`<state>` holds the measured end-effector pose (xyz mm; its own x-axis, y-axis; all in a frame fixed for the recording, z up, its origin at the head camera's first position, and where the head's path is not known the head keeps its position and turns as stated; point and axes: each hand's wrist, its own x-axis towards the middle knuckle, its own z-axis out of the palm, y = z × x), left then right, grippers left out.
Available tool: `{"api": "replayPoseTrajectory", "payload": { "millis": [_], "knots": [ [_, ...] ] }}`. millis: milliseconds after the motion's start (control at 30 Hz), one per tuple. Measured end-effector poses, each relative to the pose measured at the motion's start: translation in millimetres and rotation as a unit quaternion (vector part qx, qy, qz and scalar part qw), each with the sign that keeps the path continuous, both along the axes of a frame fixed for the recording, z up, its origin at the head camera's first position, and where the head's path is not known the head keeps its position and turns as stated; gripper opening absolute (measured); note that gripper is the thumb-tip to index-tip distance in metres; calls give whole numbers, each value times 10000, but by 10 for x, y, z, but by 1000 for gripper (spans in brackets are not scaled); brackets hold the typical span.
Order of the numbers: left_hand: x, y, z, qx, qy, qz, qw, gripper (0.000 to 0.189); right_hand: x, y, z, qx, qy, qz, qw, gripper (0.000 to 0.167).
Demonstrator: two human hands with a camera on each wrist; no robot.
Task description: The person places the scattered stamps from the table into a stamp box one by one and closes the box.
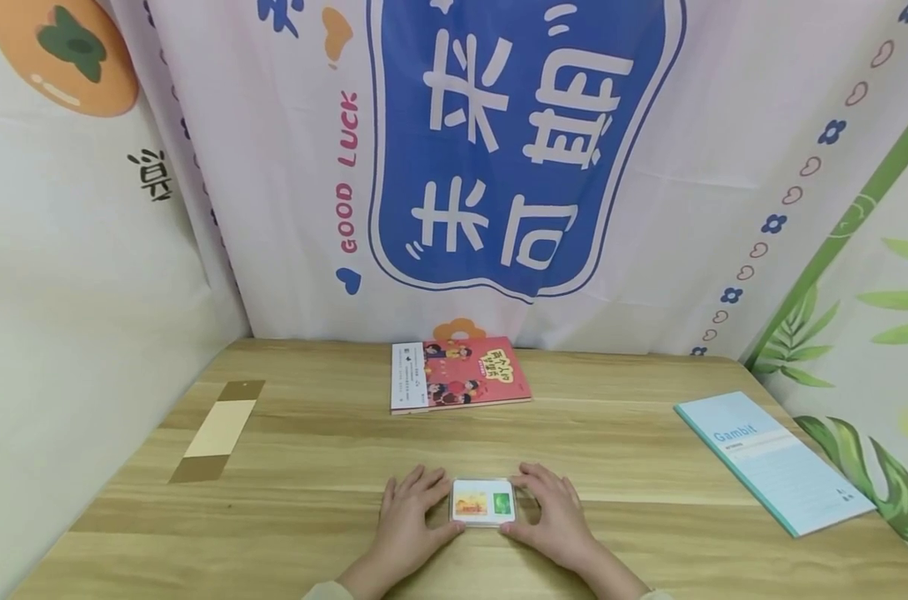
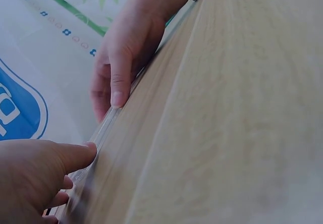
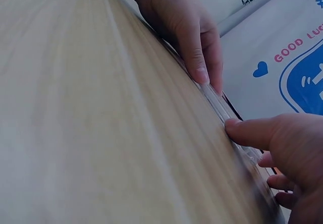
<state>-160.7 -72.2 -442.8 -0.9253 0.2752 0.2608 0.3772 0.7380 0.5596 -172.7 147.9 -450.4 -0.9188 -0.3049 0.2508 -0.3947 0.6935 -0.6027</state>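
Note:
A small flat clear plastic case (image 1: 483, 502) lies on the wooden table before me, near its front. Through it shows a white card with an orange-yellow picture and a green one. My left hand (image 1: 411, 521) holds the case's left end, thumb at the near corner and fingers at the far one. At the opposite end my right hand (image 1: 551, 517) grips it in the same way. From the left wrist view, the left thumb (image 2: 78, 156) meets the case's clear edge (image 2: 107, 123). The right thumb (image 3: 247, 132) presses that edge in the right wrist view.
A red picture book (image 1: 469, 372) lies at the table's back edge. On the right is a light blue notebook (image 1: 772, 462). Brown tape holds a pale strip (image 1: 220, 427) down at the left. Printed cloth (image 1: 296, 250) hangs behind the wooden table (image 1: 311, 450).

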Motion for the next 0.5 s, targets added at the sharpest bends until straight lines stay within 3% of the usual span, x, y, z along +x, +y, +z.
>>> {"api": "replayPoseTrajectory", "payload": {
  "millis": [500],
  "knots": [
    [9, 25, 28, -473, 167, -3, 9987, 55, 30, 16, 48, 38, -211, 6, 9998, 53]
  ]
}}
